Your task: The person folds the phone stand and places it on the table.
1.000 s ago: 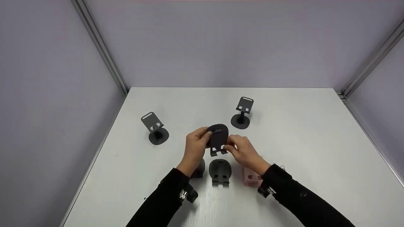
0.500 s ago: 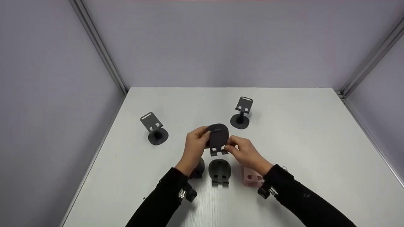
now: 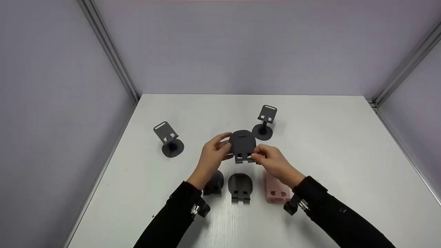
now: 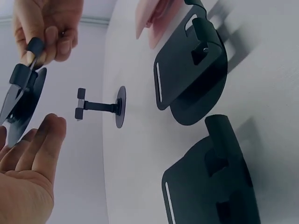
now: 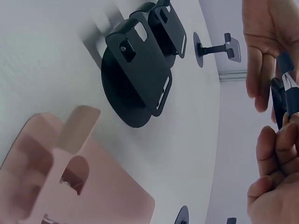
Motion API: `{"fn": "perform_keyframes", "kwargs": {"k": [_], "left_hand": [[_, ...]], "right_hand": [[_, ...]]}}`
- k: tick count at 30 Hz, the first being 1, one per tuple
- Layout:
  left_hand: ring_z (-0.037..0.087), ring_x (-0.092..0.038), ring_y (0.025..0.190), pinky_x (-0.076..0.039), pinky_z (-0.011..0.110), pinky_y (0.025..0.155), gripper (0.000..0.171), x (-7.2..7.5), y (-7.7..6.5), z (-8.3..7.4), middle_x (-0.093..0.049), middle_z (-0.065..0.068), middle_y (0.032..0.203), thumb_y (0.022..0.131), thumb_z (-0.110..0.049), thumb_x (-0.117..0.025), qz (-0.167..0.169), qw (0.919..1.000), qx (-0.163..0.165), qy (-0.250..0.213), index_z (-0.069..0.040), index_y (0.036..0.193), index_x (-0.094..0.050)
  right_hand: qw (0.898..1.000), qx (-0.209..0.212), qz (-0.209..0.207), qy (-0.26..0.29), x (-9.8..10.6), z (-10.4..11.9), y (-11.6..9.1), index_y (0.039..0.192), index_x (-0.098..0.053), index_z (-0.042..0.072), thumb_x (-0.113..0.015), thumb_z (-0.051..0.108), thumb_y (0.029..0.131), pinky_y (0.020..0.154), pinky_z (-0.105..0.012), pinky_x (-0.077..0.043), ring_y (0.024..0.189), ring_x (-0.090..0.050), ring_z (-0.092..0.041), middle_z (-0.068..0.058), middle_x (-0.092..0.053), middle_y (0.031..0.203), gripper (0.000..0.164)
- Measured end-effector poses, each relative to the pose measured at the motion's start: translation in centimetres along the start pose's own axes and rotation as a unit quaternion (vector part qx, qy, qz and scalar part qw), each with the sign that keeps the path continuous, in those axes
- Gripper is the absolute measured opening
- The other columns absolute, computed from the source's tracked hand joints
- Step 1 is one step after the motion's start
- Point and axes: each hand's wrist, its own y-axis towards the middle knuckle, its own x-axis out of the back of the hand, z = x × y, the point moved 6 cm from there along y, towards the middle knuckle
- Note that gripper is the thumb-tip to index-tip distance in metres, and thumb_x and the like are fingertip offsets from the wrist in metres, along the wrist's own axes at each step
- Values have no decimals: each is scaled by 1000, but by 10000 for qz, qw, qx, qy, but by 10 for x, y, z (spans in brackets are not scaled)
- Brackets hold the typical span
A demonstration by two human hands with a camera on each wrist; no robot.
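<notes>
A folded black phone stand (image 3: 242, 141) is held up over the table. My right hand (image 3: 274, 162) pinches its lower right corner, by the lip with hooks. My left hand (image 3: 212, 155) is at the stand's left edge, thumb in front and fingers spread; in the left wrist view its fingers (image 4: 39, 147) look straight and loose beside the round base. Whether they touch it cannot be told. Nearer me lie a folded dark stand (image 3: 240, 186), another dark stand (image 3: 213, 182) partly behind my left wrist, and a pink folded stand (image 3: 277, 189) below my right forearm.
Two unfolded dark stands stand upright farther back: one at the left (image 3: 169, 139), one at the back right (image 3: 265, 122), just behind the held stand. The white table (image 3: 327, 137) meets grey panels (image 3: 251, 48) at the back and sides.
The held stand has moved slightly up and right and turned its face more squarely to the head camera. My left fingers have spread from their grip; my right hand still pinches the corner.
</notes>
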Motion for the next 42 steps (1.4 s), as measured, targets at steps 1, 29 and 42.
{"fn": "perform_keyframes", "kwargs": {"k": [1, 29, 42], "left_hand": [[32, -72, 110, -59, 43, 92, 42, 1, 0, 0, -66, 21, 133, 105, -9, -55, 11, 10000, -28, 84, -3, 147, -52], [47, -38, 145, -32, 62, 116, 50, 74, -33, 40, -47, 17, 155, 98, -25, -69, 703, 8546, 316, 5135, -9, 144, -58], [51, -34, 145, -25, 72, 114, 55, 96, -42, 59, -42, 19, 159, 95, -25, -71, 1125, 8120, 786, 5673, -11, 146, -56]], "right_hand": [[10000, -52, -37, 58, 3, -2, 0, 95, -62, 1, -63, 12, 102, 72, -29, -45, 81, -53, -18, -2, -58, 83, 13], [9812, -1921, 31, -175, 76, -86, -5, 97, -58, -1, -51, 17, 108, 89, -41, -39, 88, -51, -22, -7, -56, 91, 22], [9703, -2418, -39, -103, 82, -105, -4, 107, -65, -5, -52, 12, 106, 62, -28, -37, 67, -47, -13, 0, -53, 75, 21]]}}
